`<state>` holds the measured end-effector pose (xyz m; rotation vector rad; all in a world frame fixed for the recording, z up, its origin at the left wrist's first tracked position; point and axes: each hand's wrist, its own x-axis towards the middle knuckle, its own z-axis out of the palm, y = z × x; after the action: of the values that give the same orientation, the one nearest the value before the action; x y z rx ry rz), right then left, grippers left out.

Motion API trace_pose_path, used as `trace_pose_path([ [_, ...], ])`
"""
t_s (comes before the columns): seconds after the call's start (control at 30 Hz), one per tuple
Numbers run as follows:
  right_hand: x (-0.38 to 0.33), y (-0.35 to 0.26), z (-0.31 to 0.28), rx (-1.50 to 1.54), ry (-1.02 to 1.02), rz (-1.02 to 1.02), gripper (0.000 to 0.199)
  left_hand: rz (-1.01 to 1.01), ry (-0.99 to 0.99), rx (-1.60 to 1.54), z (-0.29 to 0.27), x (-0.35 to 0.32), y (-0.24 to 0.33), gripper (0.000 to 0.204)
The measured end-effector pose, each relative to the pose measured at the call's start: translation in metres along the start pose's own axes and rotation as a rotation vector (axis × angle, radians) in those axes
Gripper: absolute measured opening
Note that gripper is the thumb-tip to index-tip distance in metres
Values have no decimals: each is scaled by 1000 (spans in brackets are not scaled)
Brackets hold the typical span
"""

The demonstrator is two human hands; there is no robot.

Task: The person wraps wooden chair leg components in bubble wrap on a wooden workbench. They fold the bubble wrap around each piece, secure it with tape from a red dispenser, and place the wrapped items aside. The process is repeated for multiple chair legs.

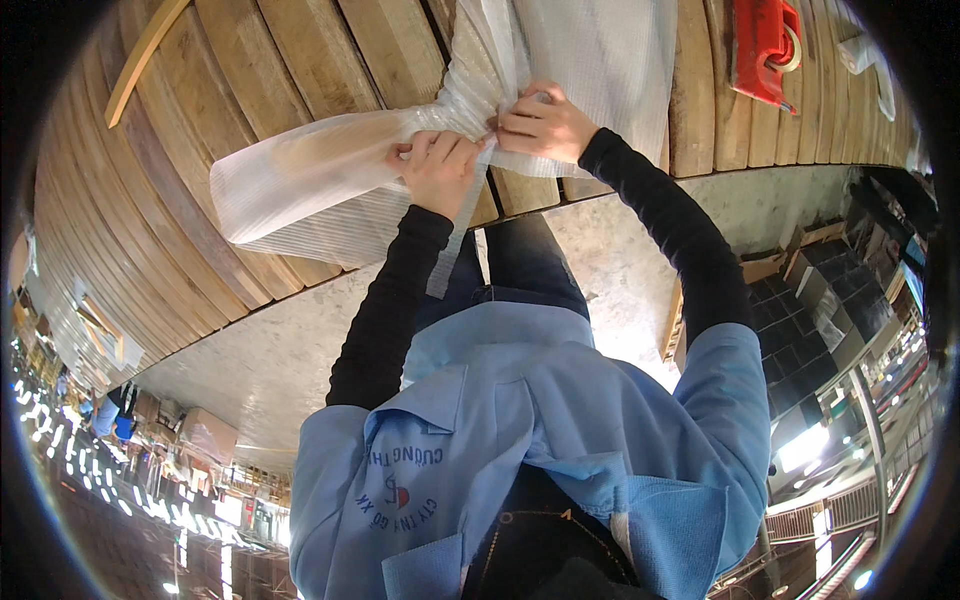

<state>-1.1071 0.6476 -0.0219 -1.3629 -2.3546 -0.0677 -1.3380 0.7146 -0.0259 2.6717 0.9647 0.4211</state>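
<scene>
Translucent white packing wrap [595, 75] spreads over the slatted wooden tabletop near its front edge. To the left, the wrap is folded around a long pale item [305, 165] whose kind cannot be made out through it. My left hand [438, 170] is closed on the gathered wrap at the right end of that bundle, fingers curled into it. Just to the right and slightly farther away, my right hand [545, 125] pinches the bunched wrap. Both hands nearly meet where the sheet is creased. A loose flap of wrap hangs over the table edge below my left hand.
A red tape dispenser [762, 50] with a roll of tape lies at the far right of the tabletop [235, 75]. A narrow wooden strip [145, 62] lies at the far left. Dark stacked boxes [820, 310] stand on the floor to the right.
</scene>
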Motion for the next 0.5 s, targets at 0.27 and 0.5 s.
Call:
trace_pose_path([
  [0.27,-16,-20,12,10,-23,218,20,58,211,-65,15,-11,-9,20],
  [0.5,94,33,-5,-170,396,774,32,78,240,-86,-2,-1,-5,15],
])
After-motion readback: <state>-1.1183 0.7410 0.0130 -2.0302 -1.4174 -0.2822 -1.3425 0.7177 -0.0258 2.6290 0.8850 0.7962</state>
